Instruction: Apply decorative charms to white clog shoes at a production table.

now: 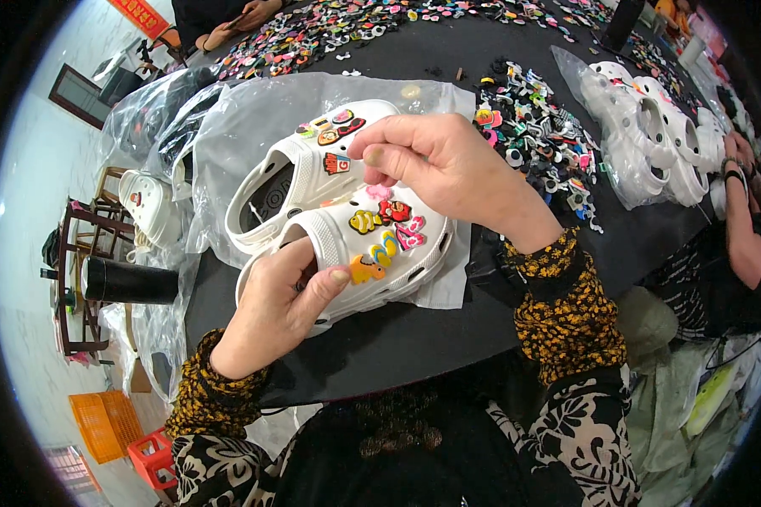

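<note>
Two white clogs lie side by side on a clear plastic bag. My left hand (283, 300) grips the near clog (414, 283), fingers inside its opening and thumb on the upper beside an orange charm (367, 269). That clog also bears a yellow striped fish charm (365, 221), a red charm (394, 211) and several others. Above the toe end of the far clog (300, 173), my right hand (435, 165) is closed in a pinch. Whatever it may hold is hidden. A pink flower charm (379, 193) shows just below its fingers.
A heap of loose charms (537, 139) lies to the right on the black table (347, 367), with more spread along the back. Bagged white clogs (643, 139) are at the far right, near another person's arm (742, 224). A black cylinder (131, 280) is on the left.
</note>
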`<state>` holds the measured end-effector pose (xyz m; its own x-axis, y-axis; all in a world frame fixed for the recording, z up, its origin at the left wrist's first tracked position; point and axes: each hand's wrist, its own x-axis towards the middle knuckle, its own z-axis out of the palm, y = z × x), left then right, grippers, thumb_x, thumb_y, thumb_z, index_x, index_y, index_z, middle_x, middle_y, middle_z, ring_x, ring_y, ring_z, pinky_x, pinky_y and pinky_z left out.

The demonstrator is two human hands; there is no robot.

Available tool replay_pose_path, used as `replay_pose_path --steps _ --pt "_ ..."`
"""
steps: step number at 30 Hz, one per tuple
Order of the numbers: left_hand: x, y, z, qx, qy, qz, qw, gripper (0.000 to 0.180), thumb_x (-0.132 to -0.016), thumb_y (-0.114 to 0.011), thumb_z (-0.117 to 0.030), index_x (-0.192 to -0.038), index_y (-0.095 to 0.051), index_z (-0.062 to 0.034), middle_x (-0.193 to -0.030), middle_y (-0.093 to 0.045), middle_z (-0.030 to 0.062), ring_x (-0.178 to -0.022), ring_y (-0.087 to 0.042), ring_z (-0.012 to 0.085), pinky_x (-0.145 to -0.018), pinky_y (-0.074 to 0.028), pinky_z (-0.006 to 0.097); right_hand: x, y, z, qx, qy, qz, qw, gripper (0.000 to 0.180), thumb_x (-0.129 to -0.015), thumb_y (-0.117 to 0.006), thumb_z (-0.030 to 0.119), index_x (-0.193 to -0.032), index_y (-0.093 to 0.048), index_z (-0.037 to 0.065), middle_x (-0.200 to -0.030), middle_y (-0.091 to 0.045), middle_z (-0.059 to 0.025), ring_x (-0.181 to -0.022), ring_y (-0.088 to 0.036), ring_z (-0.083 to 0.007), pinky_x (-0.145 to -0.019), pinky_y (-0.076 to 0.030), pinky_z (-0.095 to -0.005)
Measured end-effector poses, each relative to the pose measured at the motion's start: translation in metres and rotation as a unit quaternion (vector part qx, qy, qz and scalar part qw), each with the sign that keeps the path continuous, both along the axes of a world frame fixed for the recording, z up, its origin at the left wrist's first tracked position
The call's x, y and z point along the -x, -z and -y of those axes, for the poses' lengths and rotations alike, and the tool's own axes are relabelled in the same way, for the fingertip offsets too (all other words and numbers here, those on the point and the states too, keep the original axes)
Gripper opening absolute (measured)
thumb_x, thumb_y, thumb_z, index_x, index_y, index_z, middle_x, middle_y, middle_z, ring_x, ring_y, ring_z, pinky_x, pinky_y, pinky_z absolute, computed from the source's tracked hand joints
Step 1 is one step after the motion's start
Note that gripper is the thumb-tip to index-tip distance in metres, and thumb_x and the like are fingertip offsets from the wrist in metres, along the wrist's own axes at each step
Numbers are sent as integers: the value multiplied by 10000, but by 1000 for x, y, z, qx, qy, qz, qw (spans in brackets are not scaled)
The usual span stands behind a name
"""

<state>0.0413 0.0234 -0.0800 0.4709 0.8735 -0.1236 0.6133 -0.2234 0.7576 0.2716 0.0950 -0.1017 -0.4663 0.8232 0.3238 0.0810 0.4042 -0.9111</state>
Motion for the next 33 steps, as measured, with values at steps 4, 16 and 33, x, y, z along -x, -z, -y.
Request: replay_pose_path --steps 4,16,33 --pt "-4 4 -1 1 -5 41 999 422 -971 -535 -305 -1148 -553 77 -955 -624 63 -867 -523 105 -773 -445 268 3 3 1 -39 6 34 999 196 -945 -528 81 -1070 -623 -37 -807 -663 -55 -756 -613 -85 -696 -501 -238" --pt "-5 4 3 3 -8 64 998 387 -965 -543 -305 -1102 -590 54 -903 -623 71 -814 -539 126 -752 -445 277 9 7 2 -40 27 -3 999 188 -915 -548 135 -943 -643 -24 -668 -644 -101 -584 -597 -171 -568 -468 -313" --pt "-5 5 0 -1 -8 106 994 212 -950 -561 -158 -940 -602 51 -742 -601 109 -659 -543 183 -618 -444 320 18 22 -3 -294 62 77 951 124 -870 -603 156 -865 -600 32 -684 -589 -151 -683 -591 -333 -621 -470 -415"
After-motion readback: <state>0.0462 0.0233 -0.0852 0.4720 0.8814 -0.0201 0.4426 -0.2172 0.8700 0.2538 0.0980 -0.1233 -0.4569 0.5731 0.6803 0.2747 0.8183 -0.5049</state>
